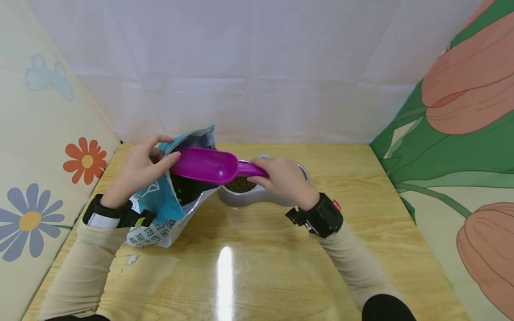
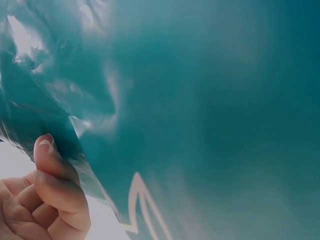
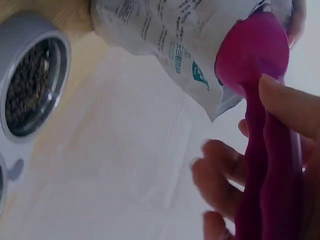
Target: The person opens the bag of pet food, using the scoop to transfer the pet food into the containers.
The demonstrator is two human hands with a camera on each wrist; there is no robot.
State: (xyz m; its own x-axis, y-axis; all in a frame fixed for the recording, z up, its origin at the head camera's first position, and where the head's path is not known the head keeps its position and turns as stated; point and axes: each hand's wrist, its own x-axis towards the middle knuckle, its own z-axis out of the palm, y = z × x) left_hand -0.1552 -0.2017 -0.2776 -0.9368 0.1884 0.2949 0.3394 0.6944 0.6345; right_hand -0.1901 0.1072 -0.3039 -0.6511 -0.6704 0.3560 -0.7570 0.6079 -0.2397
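Observation:
A purple scoop (image 1: 206,165) lies across the open mouth of a blue and white bag (image 1: 164,207), its hollow facing up with nothing seen inside. My right hand (image 1: 285,178) grips the scoop's handle (image 3: 270,175), thumb along the top. At the bag's left rim, my left hand (image 1: 140,167) holds the edge, with the thumb tip right by the scoop's end. Dark contents (image 1: 184,189) show inside the bag below the scoop. In the left wrist view the blue bag wall (image 2: 175,110) fills most of the picture beside curled fingers (image 2: 60,190).
Behind the right hand stands a grey double bowl (image 1: 241,200), partly covered by it. Brown pellets (image 3: 27,85) lie in one of its dishes. A small white scrap (image 1: 131,260) is on the wooden table (image 1: 281,267). A white cloth (image 1: 249,67) hangs behind.

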